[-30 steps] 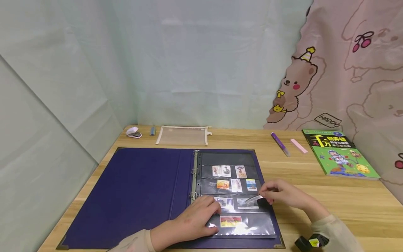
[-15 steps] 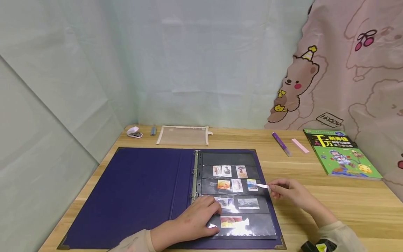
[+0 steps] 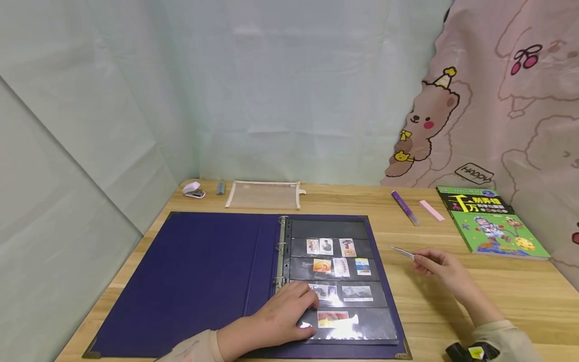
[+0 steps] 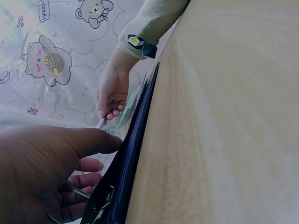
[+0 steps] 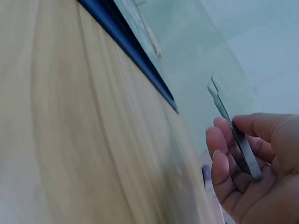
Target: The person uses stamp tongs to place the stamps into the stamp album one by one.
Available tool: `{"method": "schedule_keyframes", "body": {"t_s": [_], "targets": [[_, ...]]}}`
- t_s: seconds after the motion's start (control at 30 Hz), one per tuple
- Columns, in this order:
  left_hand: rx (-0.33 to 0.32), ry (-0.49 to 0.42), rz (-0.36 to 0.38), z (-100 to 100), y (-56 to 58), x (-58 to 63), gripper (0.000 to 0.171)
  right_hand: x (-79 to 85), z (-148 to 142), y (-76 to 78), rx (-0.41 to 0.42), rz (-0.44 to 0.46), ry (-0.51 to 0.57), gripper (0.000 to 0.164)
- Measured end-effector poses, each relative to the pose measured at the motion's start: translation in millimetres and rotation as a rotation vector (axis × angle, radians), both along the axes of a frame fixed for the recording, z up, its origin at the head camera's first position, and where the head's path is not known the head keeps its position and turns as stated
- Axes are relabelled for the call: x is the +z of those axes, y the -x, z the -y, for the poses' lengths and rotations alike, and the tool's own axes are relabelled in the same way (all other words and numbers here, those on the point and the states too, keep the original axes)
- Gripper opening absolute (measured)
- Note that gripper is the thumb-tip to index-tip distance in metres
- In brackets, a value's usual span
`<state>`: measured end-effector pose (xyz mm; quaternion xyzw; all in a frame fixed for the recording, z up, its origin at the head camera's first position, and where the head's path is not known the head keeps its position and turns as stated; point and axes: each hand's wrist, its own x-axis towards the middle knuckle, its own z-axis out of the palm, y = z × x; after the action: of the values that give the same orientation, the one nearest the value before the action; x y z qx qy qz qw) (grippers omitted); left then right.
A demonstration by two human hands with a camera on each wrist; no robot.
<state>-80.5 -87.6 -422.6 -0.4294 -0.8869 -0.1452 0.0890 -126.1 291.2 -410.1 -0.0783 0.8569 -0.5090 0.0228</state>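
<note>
A dark blue ring binder (image 3: 203,271) lies spread on the table, its black stamp page (image 3: 371,322) on the right side. Several stamps sit behind the clear strips, among them a grey landscape stamp (image 3: 357,293) and a red-and-yellow stamp (image 3: 332,319). My left hand (image 3: 285,314) rests on the page's lower left part, covering some of it, near the metal rings (image 3: 279,281). Off the page's right edge, my right hand (image 3: 445,271) pinches tweezers (image 5: 245,151) with bent tips. The tips stand apart with nothing between them, pointing left toward the binder.
Along the back of the table lie a stapler (image 3: 193,190), a small blue item (image 3: 220,188) and a mesh zip pouch (image 3: 263,195). Farther right are a purple pen (image 3: 404,207), a pink strip (image 3: 431,210) and a green book (image 3: 497,231).
My right hand has drawn the tweezers off the page, over the blue stamp and out to the right above the bare wood. My left hand has stayed put.
</note>
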Motion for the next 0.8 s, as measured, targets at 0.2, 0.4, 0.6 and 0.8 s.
{"method": "schedule_keyframes", "body": {"t_s": [0.2,0.4,0.6,0.8], "targets": [[0.001,0.011,0.018,0,0.3,0.3,0.034,-3.1,-15,2.1,-0.072,-0.026,0.050,0.018],[0.003,0.012,0.016,0,0.3,0.4,0.034,-5.9,-31,4.9,-0.189,0.018,-0.002,0.021],[0.001,0.010,0.014,0,0.1,0.2,0.034,-11.0,-45,5.4,-0.284,0.066,-0.097,0.029],[-0.003,-0.002,0.002,0,-0.3,0.5,0.033,-13.9,-51,5.1,-0.340,0.035,-0.176,0.039]]}}
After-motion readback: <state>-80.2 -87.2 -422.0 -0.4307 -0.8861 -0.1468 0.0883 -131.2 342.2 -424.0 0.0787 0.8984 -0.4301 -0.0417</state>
